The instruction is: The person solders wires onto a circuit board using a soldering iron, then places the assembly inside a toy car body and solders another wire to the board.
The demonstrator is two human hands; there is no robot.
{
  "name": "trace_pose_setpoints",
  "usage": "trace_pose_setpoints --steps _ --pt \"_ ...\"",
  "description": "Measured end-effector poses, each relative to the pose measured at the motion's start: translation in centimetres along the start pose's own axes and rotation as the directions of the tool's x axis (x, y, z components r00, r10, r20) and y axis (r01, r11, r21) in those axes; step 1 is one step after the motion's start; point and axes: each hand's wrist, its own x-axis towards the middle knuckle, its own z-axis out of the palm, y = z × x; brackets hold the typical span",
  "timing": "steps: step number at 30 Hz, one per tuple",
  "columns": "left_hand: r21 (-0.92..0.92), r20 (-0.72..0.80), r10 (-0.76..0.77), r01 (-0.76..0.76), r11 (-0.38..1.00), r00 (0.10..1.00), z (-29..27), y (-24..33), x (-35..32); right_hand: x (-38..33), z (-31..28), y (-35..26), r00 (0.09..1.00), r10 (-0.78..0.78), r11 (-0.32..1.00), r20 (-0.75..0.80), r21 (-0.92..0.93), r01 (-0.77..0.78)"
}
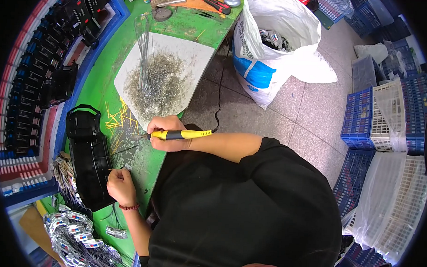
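In my right hand (169,133) is a yellow-and-black soldering iron (183,134), its tip pointing left over the green bench (144,166). The fingers of my left hand (121,187) are pinched together beside a long black plastic housing (91,169). A small silvery piece (127,166) shows by those fingertips; what they hold is too small to make out. Thin yellow strips (117,116) lie scattered ahead of my hands. Beyond them, a whitish board (197,53) carries a heap of small clippings and a bundle of thin grey wires (143,60).
Racked black housings (34,89) line the left. Silvery wired parts (76,232) are piled at the lower left. A white sack (284,65) stands on the floor beyond the bench edge. Stacked crates (357,117) fill the right. A red-and-black cutter (217,5) lies at the far end.
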Motion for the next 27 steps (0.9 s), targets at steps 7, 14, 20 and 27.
trace_pose_setpoints --steps 7,14,20,27 --pt "0.002 -0.014 0.000 0.000 1.000 1.000 0.2 -0.1 0.2 0.3 0.0 0.2 1.000 -0.025 0.999 -0.001 -0.032 0.025" --pt "-0.037 -0.029 -0.021 0.020 0.999 0.999 -0.2 -0.1 -0.1 0.0 0.2 -0.9 1.000 -0.025 0.999 0.017 -0.045 0.026" --pt "-0.082 -0.036 -0.027 0.024 0.996 0.999 -0.2 -0.4 -1.1 1.0 0.2 -1.9 0.975 0.116 0.993 0.188 -0.007 -0.117" --pt "-0.126 -0.138 -0.002 -0.016 0.992 0.990 0.3 0.2 0.1 1.1 1.9 -1.0 0.964 0.183 0.966 0.192 0.147 -0.213"
